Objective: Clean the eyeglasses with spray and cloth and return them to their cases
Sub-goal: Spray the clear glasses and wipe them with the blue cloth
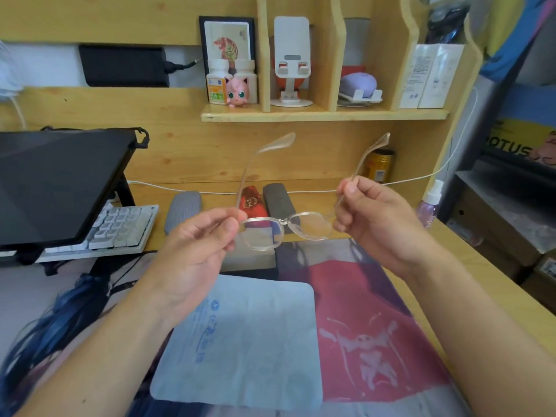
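Nearest me, my left hand [192, 245] and right hand [376, 218] are each pinching a temple of the clear eyeglasses [285, 228], holding them open between them above the bench [469, 284]. Below is lying the blue cloth [240, 344]; beyond, three cases [279, 203] and the spray bottle [428, 203].

A home study corner, probably a bedroom: a pine table [481, 266] with built-in shelf [325, 115], a monitor [57, 185], white keyboard [120, 227], pink toy figure [237, 92] and 2 pill bottles [217, 81].
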### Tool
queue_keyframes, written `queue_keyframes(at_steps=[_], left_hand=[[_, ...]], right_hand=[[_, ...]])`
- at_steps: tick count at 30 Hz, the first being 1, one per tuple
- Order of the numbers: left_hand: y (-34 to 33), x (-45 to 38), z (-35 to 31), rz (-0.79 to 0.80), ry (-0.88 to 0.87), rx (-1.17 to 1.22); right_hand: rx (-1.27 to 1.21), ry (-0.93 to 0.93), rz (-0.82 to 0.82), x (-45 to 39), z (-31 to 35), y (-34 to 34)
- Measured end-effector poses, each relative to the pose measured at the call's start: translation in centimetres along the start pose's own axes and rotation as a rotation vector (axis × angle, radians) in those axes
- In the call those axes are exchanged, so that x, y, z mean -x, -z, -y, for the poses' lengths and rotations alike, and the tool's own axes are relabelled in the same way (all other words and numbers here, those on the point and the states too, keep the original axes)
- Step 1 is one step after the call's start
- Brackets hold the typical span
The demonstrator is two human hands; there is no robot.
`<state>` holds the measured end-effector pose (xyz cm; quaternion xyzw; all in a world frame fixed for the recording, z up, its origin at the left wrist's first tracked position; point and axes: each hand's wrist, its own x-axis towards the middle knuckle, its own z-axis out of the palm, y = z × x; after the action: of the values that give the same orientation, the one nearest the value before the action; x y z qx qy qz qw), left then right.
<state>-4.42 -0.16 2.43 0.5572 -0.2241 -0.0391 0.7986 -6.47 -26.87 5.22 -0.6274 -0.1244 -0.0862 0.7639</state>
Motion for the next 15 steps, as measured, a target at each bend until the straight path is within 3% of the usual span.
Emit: queue_keyframes(at_steps=[4,8,10,13,15], left_hand=[[-0.2,0.1,-0.1,-0.016,-0.062,0.018],[-1.0,0.4,0.5,-0.024,-0.232,-0.665],[-1.5,0.6,0.9,-0.050,-0.328,-0.859],[-1.8,0.8,1.1,-0.128,-0.361,-0.878],[-1.6,0.7,1.0,-0.187,-0.334,-0.820]], right_hand=[[0.151,-0.018,-0.109,-0.4,-1.6,-0.2],[0.356,0.051,-0.335,-0.8,-2.4,-0.5],[0.467,0.058,-0.399,-0.9,-2.9,-0.4],[0.610,0.025,-0.346,-0.9,-3.5,-0.3],[0.778,0.101,-0.328,-0.9,-3.6,0.1]])
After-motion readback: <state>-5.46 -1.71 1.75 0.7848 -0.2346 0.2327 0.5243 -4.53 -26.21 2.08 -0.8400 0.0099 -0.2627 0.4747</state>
